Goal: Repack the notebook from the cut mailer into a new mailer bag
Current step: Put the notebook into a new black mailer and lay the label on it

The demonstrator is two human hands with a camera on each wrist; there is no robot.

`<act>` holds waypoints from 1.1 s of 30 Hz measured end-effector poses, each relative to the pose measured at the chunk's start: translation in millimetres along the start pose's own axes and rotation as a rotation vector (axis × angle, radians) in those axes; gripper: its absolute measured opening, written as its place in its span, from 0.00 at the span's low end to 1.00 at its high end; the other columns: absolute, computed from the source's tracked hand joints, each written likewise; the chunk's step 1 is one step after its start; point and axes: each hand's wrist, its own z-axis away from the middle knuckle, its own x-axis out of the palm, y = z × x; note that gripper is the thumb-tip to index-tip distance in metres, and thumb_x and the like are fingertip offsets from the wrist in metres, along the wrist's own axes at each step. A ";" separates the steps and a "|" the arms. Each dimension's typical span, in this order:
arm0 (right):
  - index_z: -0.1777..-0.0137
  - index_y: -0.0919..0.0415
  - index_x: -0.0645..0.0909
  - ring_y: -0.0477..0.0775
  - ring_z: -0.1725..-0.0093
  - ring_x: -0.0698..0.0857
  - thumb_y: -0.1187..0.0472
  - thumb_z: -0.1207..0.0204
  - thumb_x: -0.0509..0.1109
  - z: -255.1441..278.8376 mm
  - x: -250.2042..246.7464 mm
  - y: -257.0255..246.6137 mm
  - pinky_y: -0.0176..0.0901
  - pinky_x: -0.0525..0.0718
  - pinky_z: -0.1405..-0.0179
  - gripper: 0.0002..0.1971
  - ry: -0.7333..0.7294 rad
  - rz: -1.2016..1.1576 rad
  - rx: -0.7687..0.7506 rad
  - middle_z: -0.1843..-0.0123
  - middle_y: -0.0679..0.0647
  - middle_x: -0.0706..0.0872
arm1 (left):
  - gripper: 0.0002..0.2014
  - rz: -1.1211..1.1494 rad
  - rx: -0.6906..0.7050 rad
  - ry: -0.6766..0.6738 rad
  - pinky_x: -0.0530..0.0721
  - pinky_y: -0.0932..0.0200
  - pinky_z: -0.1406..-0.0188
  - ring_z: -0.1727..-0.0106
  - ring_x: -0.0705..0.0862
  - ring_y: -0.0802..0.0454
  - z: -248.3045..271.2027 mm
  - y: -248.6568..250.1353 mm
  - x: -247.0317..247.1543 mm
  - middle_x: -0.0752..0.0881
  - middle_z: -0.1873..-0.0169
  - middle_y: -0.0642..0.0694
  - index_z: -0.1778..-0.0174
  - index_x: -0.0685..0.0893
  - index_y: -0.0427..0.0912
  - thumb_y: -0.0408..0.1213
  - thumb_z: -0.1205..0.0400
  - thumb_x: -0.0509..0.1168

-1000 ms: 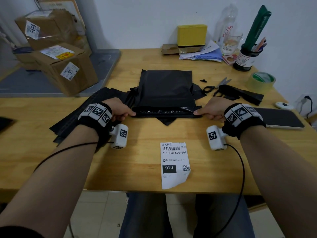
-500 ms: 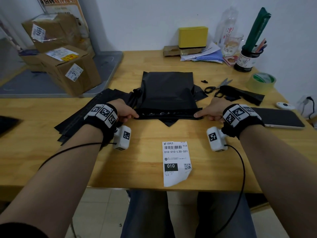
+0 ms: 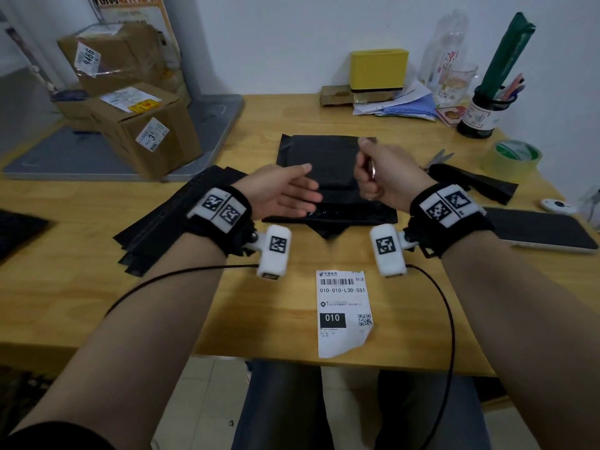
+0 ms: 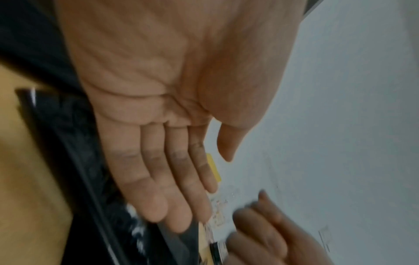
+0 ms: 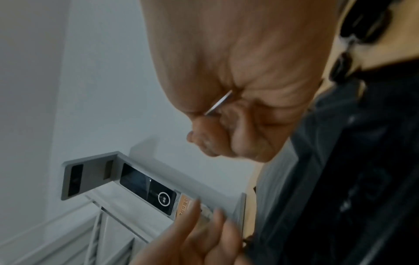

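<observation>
A black mailer bag (image 3: 324,154) lies flat mid-table, its near flap (image 3: 350,216) folded over; no notebook shows. My left hand (image 3: 302,190) hovers above the bag's left part, fingers straight, palm turned right and empty, as the left wrist view (image 4: 172,179) confirms. My right hand (image 3: 370,177) hovers over the bag's right part, curled into a fist with a ring on one finger; the right wrist view (image 5: 226,125) shows nothing held. A stack of black mailers (image 3: 168,222) lies left of the bag. Black cut scraps (image 3: 477,183) lie to its right.
A white shipping label (image 3: 344,313) lies near the table's front edge. Scissors (image 3: 438,157), a tape roll (image 3: 516,155) and a phone (image 3: 542,228) sit on the right. Cardboard boxes (image 3: 146,134) stand at the left; a yellow box (image 3: 378,69) and pen holder (image 3: 483,115) at the back.
Both hands have let go of the folded flap's ends and risen toward each other above the bag. The left has opened flat; the right has curled into a fist.
</observation>
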 end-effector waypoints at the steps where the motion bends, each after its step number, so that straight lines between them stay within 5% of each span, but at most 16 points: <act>1: 0.62 0.57 0.73 0.51 0.80 0.67 0.48 0.09 0.58 -2.7 6.2 3.5 0.39 0.61 0.80 0.20 -0.039 -0.070 0.028 0.75 0.53 0.73 | 0.17 0.040 -0.001 -0.005 0.90 0.53 0.52 0.57 0.93 0.47 -5.9 -1.4 7.7 0.93 0.53 0.40 0.47 0.87 0.38 0.50 0.12 0.62; 6: 0.65 0.55 0.72 0.47 0.80 0.67 0.49 0.10 0.59 -17.3 17.1 24.3 0.35 0.64 0.82 0.20 -0.145 -0.587 0.157 0.75 0.50 0.70 | 0.14 0.253 0.002 0.008 0.90 0.55 0.59 0.57 0.92 0.46 -30.8 -9.6 34.3 0.93 0.58 0.40 0.48 0.85 0.38 0.43 0.10 0.58; 9: 0.66 0.55 0.72 0.47 0.79 0.70 0.49 0.10 0.58 -25.5 13.9 36.1 0.35 0.67 0.81 0.22 -0.150 -0.697 0.216 0.74 0.50 0.71 | 0.16 0.258 -0.021 -0.010 0.91 0.54 0.57 0.55 0.93 0.45 -39.1 -16.1 35.0 0.93 0.58 0.39 0.43 0.85 0.34 0.41 0.09 0.56; 14: 0.68 0.56 0.71 0.52 0.72 0.78 0.51 0.10 0.60 -33.6 12.7 57.1 0.39 0.78 0.76 0.22 -0.089 -0.584 0.291 0.72 0.53 0.75 | 0.16 0.162 -0.040 -0.014 0.91 0.56 0.51 0.55 0.92 0.45 -49.4 -27.1 35.6 0.93 0.60 0.38 0.46 0.84 0.32 0.38 0.08 0.54; 21: 0.68 0.57 0.71 0.54 0.70 0.80 0.52 0.10 0.60 -41.6 5.7 64.0 0.40 0.80 0.74 0.22 -0.108 -0.543 0.316 0.70 0.56 0.76 | 0.18 0.175 -0.082 -0.003 0.92 0.53 0.51 0.53 0.91 0.42 -58.5 -26.2 32.1 0.90 0.54 0.32 0.47 0.83 0.29 0.39 0.08 0.53; 33: 0.65 0.57 0.72 0.55 0.70 0.83 0.53 0.09 0.59 -37.5 3.6 64.4 0.42 0.84 0.68 0.20 -0.128 -0.309 0.256 0.70 0.56 0.79 | 0.17 0.184 -0.064 0.031 0.92 0.57 0.61 0.59 0.93 0.44 -56.8 -27.9 28.8 0.92 0.59 0.34 0.43 0.84 0.27 0.40 0.10 0.59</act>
